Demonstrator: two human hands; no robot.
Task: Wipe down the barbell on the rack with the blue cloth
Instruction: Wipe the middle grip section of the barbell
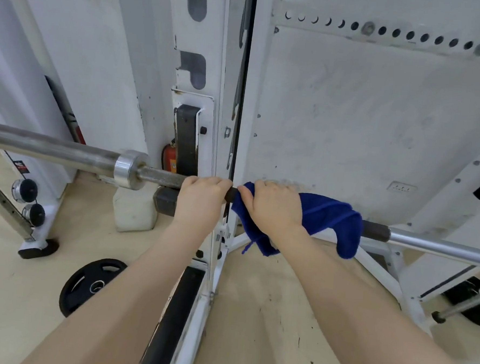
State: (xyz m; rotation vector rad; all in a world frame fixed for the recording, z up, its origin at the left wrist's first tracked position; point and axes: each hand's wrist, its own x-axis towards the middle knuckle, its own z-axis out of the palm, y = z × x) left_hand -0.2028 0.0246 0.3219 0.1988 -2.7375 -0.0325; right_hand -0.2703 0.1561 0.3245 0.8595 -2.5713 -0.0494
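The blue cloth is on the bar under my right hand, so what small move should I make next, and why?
Probably slide the right hand with the blue cloth rightward along the barbell. The cloth drapes over the dark section, the left hand grips the bar bare beside it to steady it, and the shiny shaft to the right lies uncovered.

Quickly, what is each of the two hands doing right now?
Left hand: closed around the bare barbell, beside the cloth.
Right hand: closed on the blue cloth, which is wrapped over the barbell.
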